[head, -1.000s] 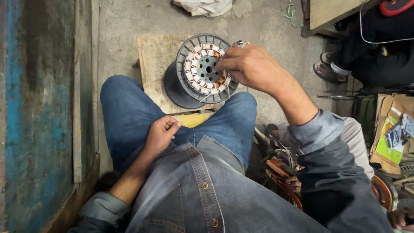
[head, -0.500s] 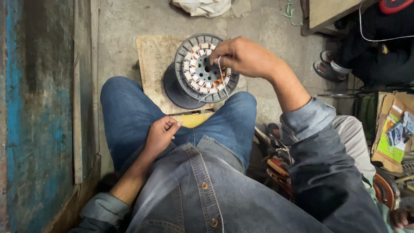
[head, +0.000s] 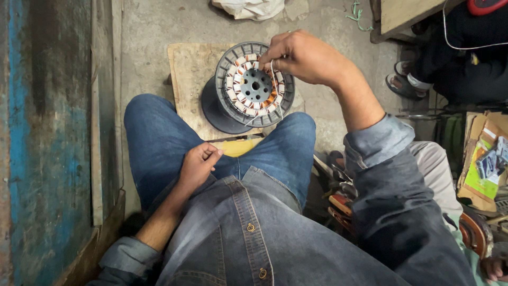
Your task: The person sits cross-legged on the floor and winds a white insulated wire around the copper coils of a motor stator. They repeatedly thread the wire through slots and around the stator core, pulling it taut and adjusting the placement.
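The left hand point(head: 198, 161) rests curled on the jeans, its grip closed on nothing visible. The right hand point(head: 301, 55) pinches thin white thread point(head: 273, 74) at the motor stator point(head: 255, 85) on the wooden board point(head: 188, 69). The stator looks heavy and rigid, its copper windings delicate; best held by the rim. Against the earlier frame, the right hand sits higher on the rim.

Upper centre: grey motor stator point(head: 254, 87) ringed with copper-orange and white windings, on a pale tan wooden board point(head: 189, 79). Blue jeans point(head: 153, 137) at centre. Left edge: worn blue-painted panel point(head: 21, 132).
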